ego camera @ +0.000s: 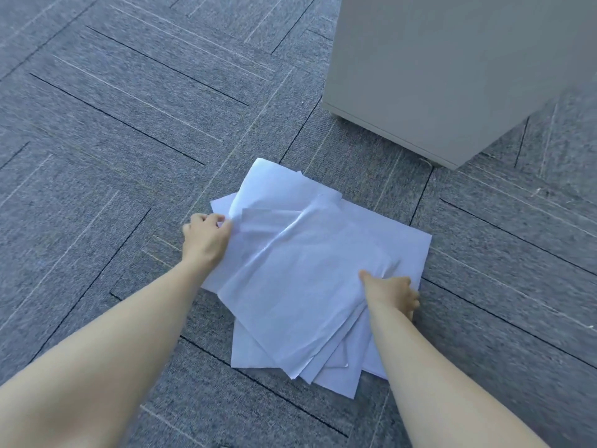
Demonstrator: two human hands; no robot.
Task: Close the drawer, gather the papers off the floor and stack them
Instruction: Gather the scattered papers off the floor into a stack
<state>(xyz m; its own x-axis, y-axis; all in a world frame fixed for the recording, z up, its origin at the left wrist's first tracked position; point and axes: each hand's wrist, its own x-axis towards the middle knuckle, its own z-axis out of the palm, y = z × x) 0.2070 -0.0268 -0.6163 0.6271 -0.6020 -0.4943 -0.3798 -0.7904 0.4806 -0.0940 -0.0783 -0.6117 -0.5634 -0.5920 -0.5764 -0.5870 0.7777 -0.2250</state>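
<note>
Carpet (97,156): grey tiles with thin dark and pale stripes set in a herringbone pattern, covering the whole floor.
Left arm: bare, reaching in from the lower left corner toward the middle of the view.
Left hand (205,237): at the left edge of the paper pile, fingers curled closed on the edges of the upper sheets, with the thumb side against the paper; how many sheets it has cannot be told.
Papers (307,270): a loose, uneven pile of white sheets on the carpet in the middle of the view, fanned at different angles; the top sheets are creased, and one at the far left corner curls upward.
Pile position: between the two hands, near the front corner of the cabinet but apart from it.
Right hand (392,295): at the right edge of the pile, thumb pressed on top of the upper sheets, fingers bent down past the edge toward the carpet, pinching the paper.
Right arm: bare, entering from the lower right.
Cabinet (452,76): a pale grey box standing on the carpet at upper right; only plain side panels and a bottom rim show, so the drawer front cannot be seen.
</note>
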